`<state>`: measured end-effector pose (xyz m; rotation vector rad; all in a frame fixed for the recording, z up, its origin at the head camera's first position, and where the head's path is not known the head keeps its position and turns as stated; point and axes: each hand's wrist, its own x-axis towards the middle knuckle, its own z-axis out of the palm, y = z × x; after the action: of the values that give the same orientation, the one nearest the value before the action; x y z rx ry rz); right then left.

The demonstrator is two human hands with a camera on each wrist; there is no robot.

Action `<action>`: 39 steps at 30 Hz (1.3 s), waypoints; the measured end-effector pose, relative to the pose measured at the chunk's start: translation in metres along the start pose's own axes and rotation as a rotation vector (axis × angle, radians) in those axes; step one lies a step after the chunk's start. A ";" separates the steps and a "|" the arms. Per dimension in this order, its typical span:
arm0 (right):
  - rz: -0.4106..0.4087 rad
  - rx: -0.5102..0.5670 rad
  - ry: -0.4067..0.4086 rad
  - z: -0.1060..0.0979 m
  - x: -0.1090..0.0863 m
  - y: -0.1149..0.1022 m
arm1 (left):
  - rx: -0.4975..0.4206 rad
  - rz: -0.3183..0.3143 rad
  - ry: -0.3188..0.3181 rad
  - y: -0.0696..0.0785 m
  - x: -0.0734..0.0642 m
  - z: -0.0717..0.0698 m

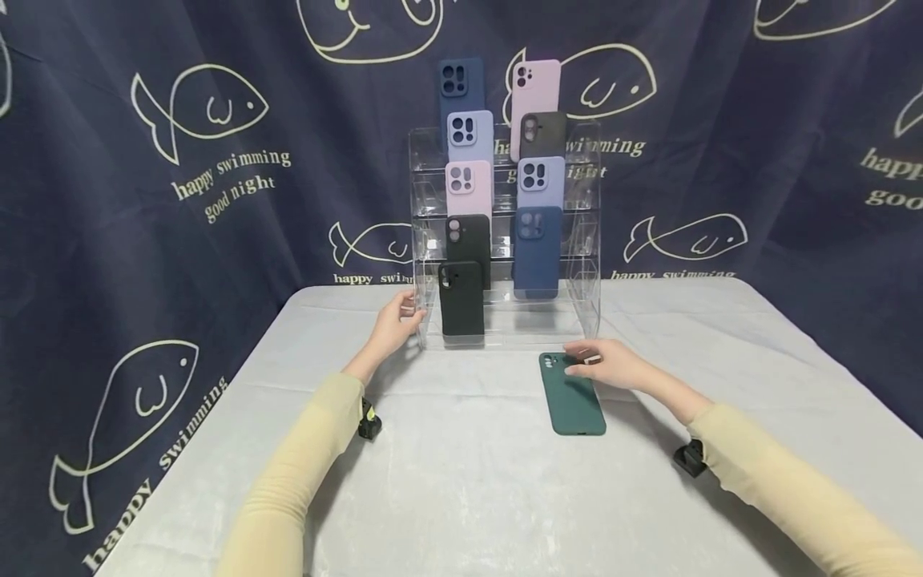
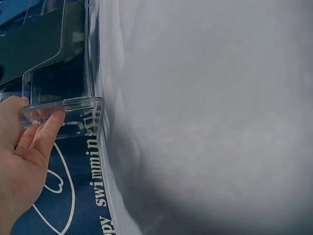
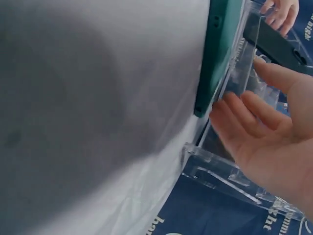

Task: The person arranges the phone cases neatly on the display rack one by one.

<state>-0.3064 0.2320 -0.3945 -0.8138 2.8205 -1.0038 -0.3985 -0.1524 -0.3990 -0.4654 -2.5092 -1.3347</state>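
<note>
In the head view a dark green phone case (image 1: 575, 405) lies on the table before a clear stepped display stand (image 1: 505, 320). My right hand (image 1: 613, 365) is at the case's upper right, thumb and fingers apart. The right wrist view shows that hand (image 3: 264, 122) with loosely bent fingers beside the green case (image 3: 215, 58), gripping nothing. My left hand (image 1: 392, 327) is at the stand's lower left side. In the left wrist view its fairly straight fingers (image 2: 48, 132) touch the clear side panel (image 2: 83, 103). A black phone case (image 1: 461, 300) stands in the lowest tier.
Above it, several more cases fill two columns on the stand, among them a navy case (image 1: 537, 252), a pink case (image 1: 469, 188) and a light purple case (image 1: 541, 180). The table has a white cloth (image 1: 461, 481). Behind hangs a dark blue fish-print curtain (image 1: 216, 200).
</note>
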 end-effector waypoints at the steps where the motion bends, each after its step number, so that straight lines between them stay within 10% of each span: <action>1: 0.014 0.006 0.014 0.000 0.000 0.002 | -0.001 -0.001 -0.002 0.000 0.000 0.000; 26: 0.242 -0.041 -0.142 0.001 0.001 0.016 | -0.005 0.033 -0.020 0.001 0.001 0.006; 39: 0.204 0.361 -0.047 -0.012 0.005 0.016 | -0.007 -0.002 0.003 -0.001 0.000 0.002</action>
<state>-0.3202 0.2472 -0.3934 -0.4928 2.5054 -1.3765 -0.3992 -0.1517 -0.4004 -0.4627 -2.5043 -1.3438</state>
